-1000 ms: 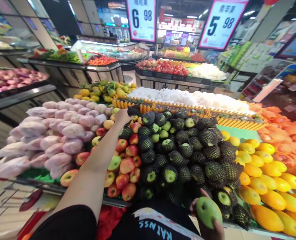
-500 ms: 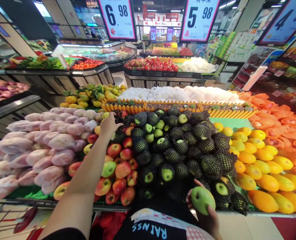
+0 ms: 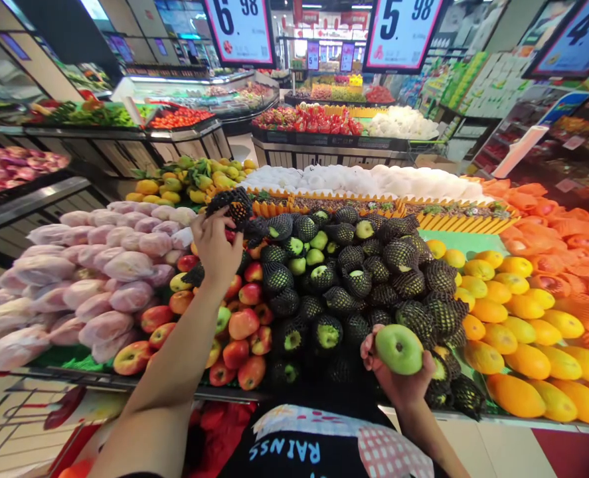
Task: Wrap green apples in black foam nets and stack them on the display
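My left hand is closed on a black foam fruit net, raised over the far end of the red apples. A bit of red shows under its fingers; I cannot tell whether a fruit is inside the net. My right hand holds a large green apple from below, its dimpled end turned up, close to my body. Green apples in black nets fill the middle of the display, several without nets among them.
Wrapped pale pink fruit lies at the left, yellow-orange melons at the right. White netted fruit stands behind a small orange fence. A shopping cart is at the lower left; price signs hang overhead.
My left hand has closed on the black net and lifted it from the pile. My right hand has risen slightly, turning the green apple so its dimpled end shows.
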Tool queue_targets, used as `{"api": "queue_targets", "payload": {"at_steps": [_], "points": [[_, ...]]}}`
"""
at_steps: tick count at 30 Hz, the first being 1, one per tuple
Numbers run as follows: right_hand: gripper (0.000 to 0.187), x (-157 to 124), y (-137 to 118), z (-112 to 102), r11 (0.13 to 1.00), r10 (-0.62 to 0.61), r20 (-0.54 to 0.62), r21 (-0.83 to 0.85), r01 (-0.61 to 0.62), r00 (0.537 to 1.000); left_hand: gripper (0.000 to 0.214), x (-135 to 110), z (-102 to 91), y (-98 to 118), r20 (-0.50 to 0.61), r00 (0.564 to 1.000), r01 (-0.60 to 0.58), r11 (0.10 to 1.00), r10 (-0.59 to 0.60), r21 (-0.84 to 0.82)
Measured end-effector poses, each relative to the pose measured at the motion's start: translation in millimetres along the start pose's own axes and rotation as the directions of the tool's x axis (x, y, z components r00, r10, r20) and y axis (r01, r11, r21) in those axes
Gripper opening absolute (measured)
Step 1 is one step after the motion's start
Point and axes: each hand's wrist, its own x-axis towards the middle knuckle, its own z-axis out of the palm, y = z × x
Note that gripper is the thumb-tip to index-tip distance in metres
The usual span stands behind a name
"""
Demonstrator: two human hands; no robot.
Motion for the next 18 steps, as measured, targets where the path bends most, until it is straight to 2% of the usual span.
{"api": "queue_targets", "payload": {"at_steps": [2,5,9,12,16,18], "points": [[0.063,5,2,5,1.0,-0.005,0.02,-0.03,0.006,1.0,0.007,-23,-1.1,23,-0.014,1.0,-0.013,1.0,0.012,-0.027],[0.055,10,8,12,0.997,-0.012,0.041,-0.076,0.015,0.999,0.015,-60,3.3,51,0.005,1.0,0.017,0.997,-0.017,-0.072],[0.055,12,16,16,0.994,0.006,0.061,-0.105,0.001,0.998,0.022,-92,17.0,69,0.071,0.996,0.065,0.993,-0.057,-0.102],[0.055,12,20,12,0.993,0.022,0.053,-0.118,-0.016,0.998,0.018,-103,20.9,79,0.181,0.983,0.049,0.976,-0.01,-0.212],[0.051,13,26,4,0.975,0.052,-0.031,-0.214,-0.057,0.998,0.017,-122,3.4,98,0.273,0.958,0.058,0.876,0.085,-0.478],[0.051,14,28,3,0.956,0.034,-0.112,-0.285,-0.065,0.993,0.021,-134,-11.4,109,0.387,0.915,0.173,0.761,0.11,-0.625]]}}
